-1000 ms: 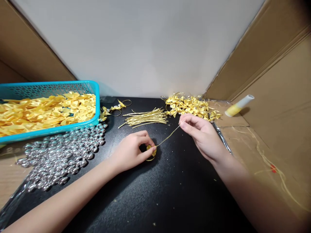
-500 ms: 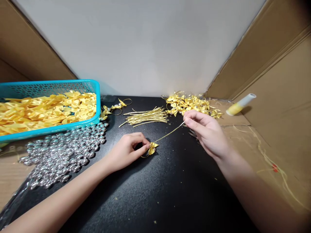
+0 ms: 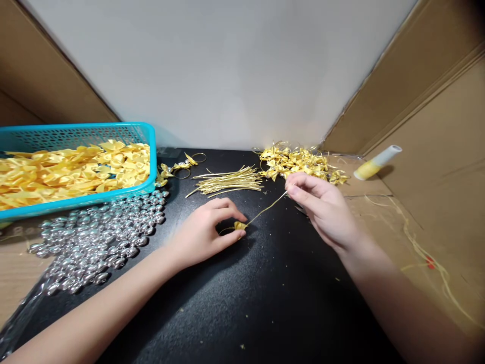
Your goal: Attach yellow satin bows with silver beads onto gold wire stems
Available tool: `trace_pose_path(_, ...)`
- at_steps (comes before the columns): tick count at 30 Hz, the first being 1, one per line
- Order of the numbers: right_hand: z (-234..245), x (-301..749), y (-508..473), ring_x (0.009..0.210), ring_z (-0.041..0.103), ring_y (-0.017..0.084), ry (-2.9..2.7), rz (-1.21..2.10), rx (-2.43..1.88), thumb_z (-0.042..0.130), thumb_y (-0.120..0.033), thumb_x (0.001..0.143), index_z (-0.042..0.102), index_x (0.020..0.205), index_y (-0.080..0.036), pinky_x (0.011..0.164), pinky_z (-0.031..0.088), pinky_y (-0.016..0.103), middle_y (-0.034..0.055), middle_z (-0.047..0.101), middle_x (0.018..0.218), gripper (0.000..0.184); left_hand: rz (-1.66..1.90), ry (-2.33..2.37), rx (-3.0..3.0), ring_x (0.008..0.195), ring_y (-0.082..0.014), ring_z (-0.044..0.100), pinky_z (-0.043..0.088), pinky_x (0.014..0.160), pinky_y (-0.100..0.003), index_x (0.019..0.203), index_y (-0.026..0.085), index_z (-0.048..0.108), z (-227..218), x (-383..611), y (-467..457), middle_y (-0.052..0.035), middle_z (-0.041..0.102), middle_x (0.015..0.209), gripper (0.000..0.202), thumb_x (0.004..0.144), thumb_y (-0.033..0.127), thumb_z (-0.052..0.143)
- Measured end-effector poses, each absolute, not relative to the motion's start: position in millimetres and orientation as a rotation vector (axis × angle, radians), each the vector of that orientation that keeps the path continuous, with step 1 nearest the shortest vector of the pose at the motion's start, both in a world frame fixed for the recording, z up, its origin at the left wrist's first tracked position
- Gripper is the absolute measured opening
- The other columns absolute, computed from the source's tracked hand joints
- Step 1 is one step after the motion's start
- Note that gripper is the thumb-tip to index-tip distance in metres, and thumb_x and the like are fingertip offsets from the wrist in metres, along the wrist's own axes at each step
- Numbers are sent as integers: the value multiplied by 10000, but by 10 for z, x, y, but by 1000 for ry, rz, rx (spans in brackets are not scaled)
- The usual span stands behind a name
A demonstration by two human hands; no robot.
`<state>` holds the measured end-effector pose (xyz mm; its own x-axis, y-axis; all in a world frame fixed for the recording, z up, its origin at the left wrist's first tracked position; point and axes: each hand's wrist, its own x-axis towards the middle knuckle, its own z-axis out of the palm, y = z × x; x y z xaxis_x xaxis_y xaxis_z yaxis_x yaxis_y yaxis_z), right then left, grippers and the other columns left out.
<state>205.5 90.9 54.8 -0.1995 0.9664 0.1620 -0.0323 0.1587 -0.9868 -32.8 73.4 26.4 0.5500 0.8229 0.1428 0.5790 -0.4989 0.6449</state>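
My left hand is above the black tabletop, with a small yellow ribbon bow between its thumb and index finger. A thin loop of cord shows inside the curve of those fingers. From the bow a gold cord runs up to the right, slightly slack. My right hand pinches the cord's far end between thumb and index finger, its other fingers curled. Beneath the right hand, pointed metal tips, partly hidden, lie on the table.
A blue basket of yellow bows stands left, with silver beads before it. Cut gold cords lie mid-table. Finished-looking bows with beads are heaped behind my right hand. A tube stands tilted right, near loose strings.
My left hand has shifted slightly right along the cord, its index finger and thumb further apart around the bow. The bow has turned. My right hand has hardly moved.
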Motion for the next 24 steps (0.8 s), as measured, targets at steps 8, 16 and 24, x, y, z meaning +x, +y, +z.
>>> trace_pose_path(8,564,2045,901,783,502,102,-1400,1255,-969,666,-234,824,626,743,-194,764,394,247,-21,550,812,99,503,1078,2230,827,-165,591,465,740,-297,879,191,701,209,-245,848,-27,621,844,144,872,229,563)
trace_pose_path(16,656,1979,825,697,639,80,-1297,1415,-934,652,-269,844,640,838,-178,633,477,220,23,678,980,92,553,1217,2159,797,-170,573,465,687,-298,899,182,662,298,-358,829,-29,649,913,141,794,219,576)
trace_pose_path(24,759,1722,924,747,694,123,-1355,1516,-810,704,-331,802,622,816,-178,678,534,251,22,683,885,173,460,1030,2214,888,-177,607,482,834,-331,949,211,706,245,-397,821,-39,661,939,191,888,245,528)
